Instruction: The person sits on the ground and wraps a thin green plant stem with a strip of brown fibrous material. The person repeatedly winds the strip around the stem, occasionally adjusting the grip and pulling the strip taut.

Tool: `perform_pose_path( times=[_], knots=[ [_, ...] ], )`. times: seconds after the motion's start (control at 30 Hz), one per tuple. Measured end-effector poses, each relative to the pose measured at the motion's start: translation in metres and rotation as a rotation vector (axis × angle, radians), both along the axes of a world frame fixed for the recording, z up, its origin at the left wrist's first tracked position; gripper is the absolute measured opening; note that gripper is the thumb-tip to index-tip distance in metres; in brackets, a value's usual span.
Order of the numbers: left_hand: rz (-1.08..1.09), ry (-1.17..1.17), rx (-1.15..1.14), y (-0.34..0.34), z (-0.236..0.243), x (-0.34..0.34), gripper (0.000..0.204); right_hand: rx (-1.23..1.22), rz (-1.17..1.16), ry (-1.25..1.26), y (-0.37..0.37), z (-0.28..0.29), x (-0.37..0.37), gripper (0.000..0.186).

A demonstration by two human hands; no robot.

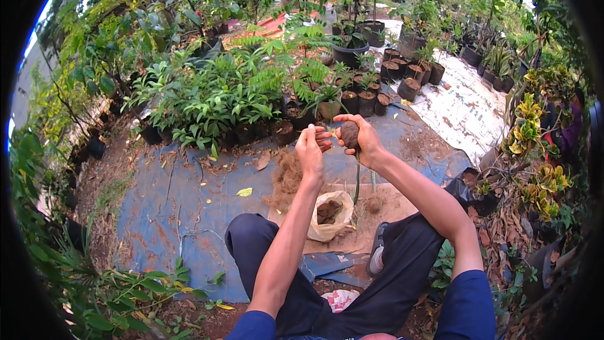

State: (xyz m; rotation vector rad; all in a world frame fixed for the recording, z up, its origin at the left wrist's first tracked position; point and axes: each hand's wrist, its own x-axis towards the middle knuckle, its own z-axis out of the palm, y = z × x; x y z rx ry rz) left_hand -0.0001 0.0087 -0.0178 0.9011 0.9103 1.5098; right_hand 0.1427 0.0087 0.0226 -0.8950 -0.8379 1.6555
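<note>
My right hand (366, 141) is closed around a round brown ball of soil or fibre (349, 134), raised in front of me over the tarp. A long green leaf or stem (357, 184) hangs down from below the ball. Close by on the left, my left hand (311, 154) has its fingers pinched together, thumb up; whatever they hold is too small to make out. Beneath my hands, a whitish open sack (341, 229) with dark brown soil (328, 211) inside stands between my knees. Loose brown fibre (286, 176) is heaped to the sack's left.
A worn blue tarp (163, 208) covers the ground, with a brown sheet (296, 247) under the sack. Leafy potted plants (220, 97) line the far left side; black pots (366, 102) stand at the far middle. A white sheet (462, 97) and yellow-green shrubs (527, 127) lie rightward.
</note>
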Motion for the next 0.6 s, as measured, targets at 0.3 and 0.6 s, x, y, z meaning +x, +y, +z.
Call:
perform_pose_path(
  times=[0.3, 0.6],
  knots=[
    [0.032, 0.018, 0.004, 0.001, -0.005, 0.001, 0.036, 0.015, 0.002, -0.117, 0.004, -0.013, -0.004, 0.030],
    [0.090, -0.071, 0.075, 0.005, -0.008, -0.002, 0.030, 0.070, 0.045, -0.165, -0.002, -0.004, -0.006, 0.025]
  ],
)
